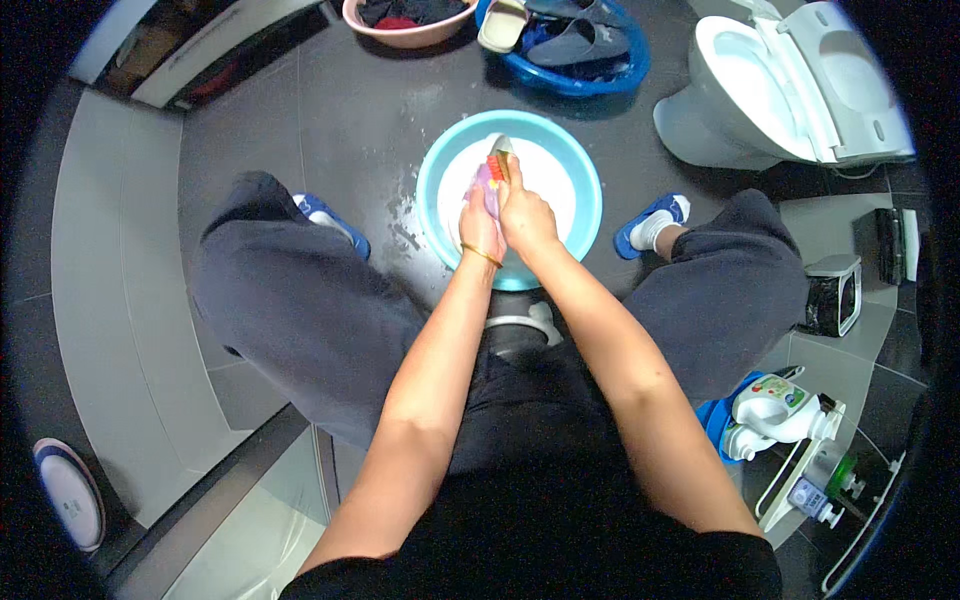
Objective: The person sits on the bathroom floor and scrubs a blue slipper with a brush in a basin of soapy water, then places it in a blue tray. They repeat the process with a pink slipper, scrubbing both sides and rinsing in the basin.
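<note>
A turquoise basin point(589, 196) stands on the floor between my feet, filled with white, sudsy-looking liquid point(556, 174). Over it my left hand point(481, 225) grips a lilac item point(487, 189), perhaps a slipper; the hands hide much of its shape. My right hand point(527, 213) holds a scrub brush point(503, 166) with red bristles, index finger stretched along its back. The bristles rest against or right beside the lilac item. A greyish rounded end point(500, 142) shows just beyond the brush; I cannot tell which thing it belongs to.
Beyond the basin are a pink basin point(420, 34) of dark cloth and a blue basin point(637, 64) holding slippers point(577, 46). A toilet point(694, 124) stands at the right. Nearer me on that side are a bin point(834, 296) and a rack point(780, 517) with bottles. Wet patches mark the dark floor point(352, 127).
</note>
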The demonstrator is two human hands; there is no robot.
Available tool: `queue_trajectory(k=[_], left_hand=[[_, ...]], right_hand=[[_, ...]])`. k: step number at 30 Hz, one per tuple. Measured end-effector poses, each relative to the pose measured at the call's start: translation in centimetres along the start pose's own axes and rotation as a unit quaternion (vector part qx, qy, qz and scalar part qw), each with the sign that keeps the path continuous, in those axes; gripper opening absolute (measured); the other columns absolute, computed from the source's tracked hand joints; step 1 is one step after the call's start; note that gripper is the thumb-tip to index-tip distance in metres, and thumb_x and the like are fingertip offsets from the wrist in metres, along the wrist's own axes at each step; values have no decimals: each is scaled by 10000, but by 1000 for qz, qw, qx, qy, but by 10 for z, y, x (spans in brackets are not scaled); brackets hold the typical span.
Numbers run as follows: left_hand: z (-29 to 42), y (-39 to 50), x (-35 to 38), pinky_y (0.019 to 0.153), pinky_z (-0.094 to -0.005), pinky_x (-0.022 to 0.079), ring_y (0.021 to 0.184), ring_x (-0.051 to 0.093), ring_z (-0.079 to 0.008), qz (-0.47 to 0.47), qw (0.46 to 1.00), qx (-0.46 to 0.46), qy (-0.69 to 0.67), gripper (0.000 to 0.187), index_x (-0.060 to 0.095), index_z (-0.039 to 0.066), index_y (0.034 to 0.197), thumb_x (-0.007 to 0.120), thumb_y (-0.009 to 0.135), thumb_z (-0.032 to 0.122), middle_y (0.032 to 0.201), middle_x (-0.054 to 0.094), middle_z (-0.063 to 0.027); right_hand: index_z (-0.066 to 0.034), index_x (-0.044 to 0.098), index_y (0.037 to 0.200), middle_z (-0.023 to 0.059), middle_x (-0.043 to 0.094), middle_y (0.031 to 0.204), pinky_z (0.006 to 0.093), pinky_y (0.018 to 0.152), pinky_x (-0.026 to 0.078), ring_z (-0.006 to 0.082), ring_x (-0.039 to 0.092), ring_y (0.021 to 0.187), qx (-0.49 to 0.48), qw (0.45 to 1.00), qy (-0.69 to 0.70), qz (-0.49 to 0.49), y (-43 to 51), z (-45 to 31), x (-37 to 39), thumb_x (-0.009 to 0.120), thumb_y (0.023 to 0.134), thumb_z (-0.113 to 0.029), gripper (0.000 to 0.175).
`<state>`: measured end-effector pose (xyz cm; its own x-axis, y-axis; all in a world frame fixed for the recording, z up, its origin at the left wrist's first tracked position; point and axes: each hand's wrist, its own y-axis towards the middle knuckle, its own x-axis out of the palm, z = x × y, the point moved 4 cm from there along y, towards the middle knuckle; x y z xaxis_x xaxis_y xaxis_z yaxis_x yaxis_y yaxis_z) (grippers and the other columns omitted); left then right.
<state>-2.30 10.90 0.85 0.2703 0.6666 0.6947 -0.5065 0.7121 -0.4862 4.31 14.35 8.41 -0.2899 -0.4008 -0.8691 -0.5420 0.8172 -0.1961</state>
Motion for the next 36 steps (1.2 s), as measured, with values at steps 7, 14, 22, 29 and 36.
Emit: queue_trajectory(k=[7,14,22,29,36], left_hand=[[0,-4,-7,941,-376,467,1066,601,-263,27,999,32,-21,424,490,-76,1266,416,1004,249,1205,595,-168],[31,-7,4,1030,-401,422,1193,538,-270,-57,982,-28,-178,464,445,-24,1336,425,1009,305,1308,537,-158],[6,7,-7,958,-382,461,1111,569,-245,7,994,3,105,471,476,6,1317,501,991,345,1225,586,-126],[-4,24,-35,960,-410,480,1091,585,-286,34,980,-80,-180,486,472,-1,1291,420,1007,390,1203,597,-145],[-14,29,-28,979,-410,469,1129,576,-276,13,980,-87,-177,464,420,5,1344,353,1032,342,1247,576,-158]], right_hand=[[-182,214,1502,271,662,816,550,706,515,443,663,780,56,998,27,-21,17,23,9,385,978,-312,567],[-83,300,1477,216,509,1339,367,1013,417,309,522,1229,-103,921,363,95,22,28,6,627,864,-79,695],[-196,376,1462,119,628,1047,284,493,430,157,532,596,-18,949,315,11,59,30,6,609,900,-181,609],[-231,286,1483,321,597,1052,532,803,509,459,634,929,-21,996,21,-81,-16,-8,27,411,980,-335,528],[-161,278,1480,279,658,851,539,719,521,446,664,785,3,997,-47,-59,5,-2,19,348,996,-335,519]])
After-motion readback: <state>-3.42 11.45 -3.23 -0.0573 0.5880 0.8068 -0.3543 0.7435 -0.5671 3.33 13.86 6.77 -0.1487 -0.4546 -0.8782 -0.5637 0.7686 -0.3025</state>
